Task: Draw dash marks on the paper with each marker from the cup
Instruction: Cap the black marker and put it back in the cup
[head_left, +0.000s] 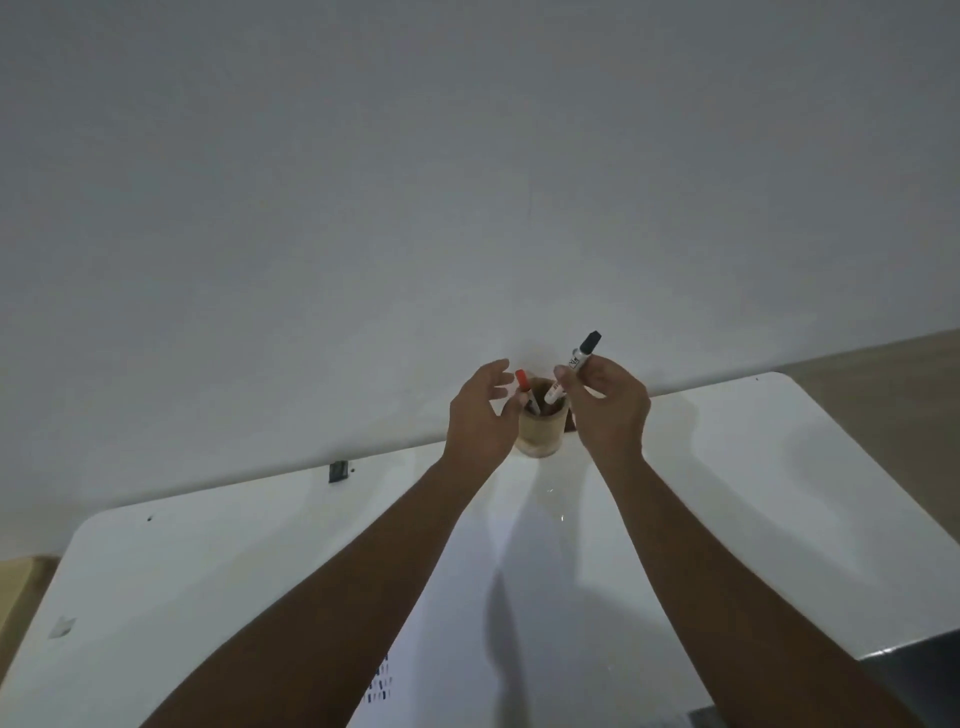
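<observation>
We see the right hand (610, 402) pinching a black-capped marker (583, 354) above the cup (540, 430); left hand (480, 413) spread wide beside the red-capped marker (523, 383).

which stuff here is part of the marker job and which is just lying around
Job: black-capped marker in the right hand; red-capped marker in the cup; open left hand beside the cup; paper with dash marks.

Lying about: small dark object at the table's far edge.
</observation>
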